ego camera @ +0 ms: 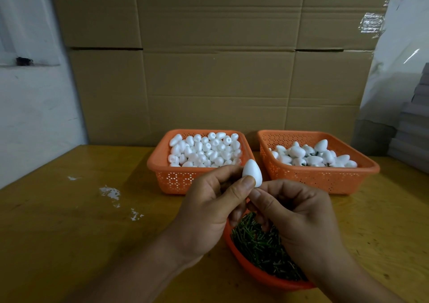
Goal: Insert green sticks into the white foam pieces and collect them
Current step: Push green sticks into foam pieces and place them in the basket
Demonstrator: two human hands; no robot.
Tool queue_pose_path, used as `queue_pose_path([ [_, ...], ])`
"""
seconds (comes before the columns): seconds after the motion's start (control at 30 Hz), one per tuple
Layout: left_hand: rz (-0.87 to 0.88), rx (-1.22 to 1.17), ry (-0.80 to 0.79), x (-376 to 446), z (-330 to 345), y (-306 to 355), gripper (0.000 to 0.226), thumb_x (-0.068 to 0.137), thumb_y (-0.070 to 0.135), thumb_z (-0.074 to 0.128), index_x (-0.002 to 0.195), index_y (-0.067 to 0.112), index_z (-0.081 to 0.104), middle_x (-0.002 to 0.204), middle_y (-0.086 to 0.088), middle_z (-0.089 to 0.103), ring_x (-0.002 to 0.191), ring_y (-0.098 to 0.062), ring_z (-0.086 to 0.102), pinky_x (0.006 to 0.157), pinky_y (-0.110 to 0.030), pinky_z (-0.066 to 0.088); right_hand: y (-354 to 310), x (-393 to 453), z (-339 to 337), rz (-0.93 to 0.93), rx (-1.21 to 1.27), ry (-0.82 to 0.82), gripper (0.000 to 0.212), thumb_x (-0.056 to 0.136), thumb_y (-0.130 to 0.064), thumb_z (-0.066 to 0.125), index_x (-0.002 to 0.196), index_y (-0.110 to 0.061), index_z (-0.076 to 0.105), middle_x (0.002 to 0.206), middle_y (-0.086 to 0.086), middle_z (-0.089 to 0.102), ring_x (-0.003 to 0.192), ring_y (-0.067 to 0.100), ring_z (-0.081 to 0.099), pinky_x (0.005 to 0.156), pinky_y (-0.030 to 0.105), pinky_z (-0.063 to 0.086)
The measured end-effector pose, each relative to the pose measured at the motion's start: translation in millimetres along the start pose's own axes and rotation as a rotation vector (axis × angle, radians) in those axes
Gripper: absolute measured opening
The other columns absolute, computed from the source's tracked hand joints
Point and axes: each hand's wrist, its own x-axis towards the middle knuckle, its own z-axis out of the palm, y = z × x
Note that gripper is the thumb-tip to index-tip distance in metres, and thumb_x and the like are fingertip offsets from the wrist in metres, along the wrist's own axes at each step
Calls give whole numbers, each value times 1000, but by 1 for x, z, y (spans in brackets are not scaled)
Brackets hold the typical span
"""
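Head view shows us both hands raised together over the near middle of the table (69, 233). Our left hand (209, 207) pinches a white foam egg (252, 172) between thumb and fingers, its pointed end up. Our right hand (299, 219) has its fingers curled, thumb and forefinger meeting at the bottom of the egg; we cannot tell whether a stick is held there.

Just below the hands, at the near edge, sits an orange bowl (253, 272) filled with short green sticks (257, 244); the right wrist covers part of it.

Farther back stand two orange perforated baskets side by side. The left basket (176, 179) is heaped with plain white foam pieces (204, 149). The right basket (325, 177) holds fewer foam pieces (311, 156), some with dark green showing among them. The held egg lies between the two baskets from our viewpoint.

White scuffs (110, 192) mark the table to the left. Cardboard sheets (218, 58) rise behind the baskets, a white wall (34, 116) is far left, and a grey stack (413, 130) sits far right.
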Motion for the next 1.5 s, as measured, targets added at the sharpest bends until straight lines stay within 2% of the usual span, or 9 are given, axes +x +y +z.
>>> queue_pose_path([
  [0.3, -57, 55, -1, -2, 0, -9, 42, 87, 35, 71, 126, 26, 57, 62, 2, 49, 47, -7, 39, 46, -20, 31, 0, 13, -11, 67, -24, 156, 19, 76, -26, 72, 78, -7, 76, 59, 4, 68, 49, 8, 56, 48, 17, 46],
  [0.4, -70, 181, 33, -3, -1, -18, 40, 85, 36, 69, 122, 26, 57, 60, 8, 46, 47, -1, 40, 48, -14, 33, 6, 34, -30, 77, -233, 264, 11, 85, -19, 76, 75, -14, 75, 62, 2, 70, 50, 1, 58, 48, 15, 46],
  [0.5, -70, 251, 32, -3, -2, -23, 30, 85, 41, 69, 112, 35, 61, 62, 8, 47, 51, -2, 43, 51, -15, 35, 26, 62, -61, 103, -511, 387, 8, 89, -20, 75, 82, -17, 78, 61, -1, 70, 49, -1, 57, 48, 24, 45],
  [0.6, -53, 268, 21, -3, -3, -24, 26, 82, 48, 68, 106, 40, 63, 62, 10, 50, 54, -3, 46, 53, -16, 37, 49, 88, -95, 217, -691, 441, 11, 92, -26, 73, 96, -17, 78, 75, -3, 72, 53, 11, 59, 52, 33, 48],
  [0.7, -32, 283, 9, -4, -2, -25, 28, 82, 52, 67, 106, 38, 64, 63, 9, 51, 57, -5, 47, 55, -20, 39, 62, 108, -122, 295, -864, 453, 16, 93, -30, 69, 90, -18, 78, 72, 1, 72, 61, 23, 65, 60, 43, 55],
  [0.87, -12, 323, -1, -4, -2, -25, 27, 82, 54, 66, 105, 39, 64, 65, 8, 52, 60, -9, 49, 58, -23, 41, 70, 138, -136, 433, -1110, 455, 32, 94, -35, 65, 74, -10, 69, 65, 9, 66, 57, 25, 62, 56, 32, 46],
  [1.03, -4, 337, -12, -5, -2, -26, 26, 83, 51, 67, 106, 38, 64, 66, 6, 52, 60, -10, 49, 59, -23, 41, 72, 153, -134, 574, -1184, 425, 54, 91, -59, 61, 79, -7, 64, 73, 11, 65, 68, 28, 64, 73, 39, 56],
  [1.27, 7, 353, -17, -6, -2, -25, 18, 85, 50, 66, 96, 36, 67, 70, 7, 56, 64, -10, 51, 60, -23, 43, 72, 156, -133, 620, -1189, 414, 51, 85, -56, 70, 79, -6, 61, 77, 13, 66, 74, 31, 66, 81, 46, 58],
  [1.5, 37, 353, -6, -6, -3, -23, 32, 85, 50, 68, 71, 25, 52, 61, 6, 44, 57, -12, 40, 53, -26, 37, 67, 145, -134, 507, -1156, 460, 31, 89, -32, 67, 66, -10, 65, 60, 7, 61, 51, 22, 56, 53, 28, 43],
])
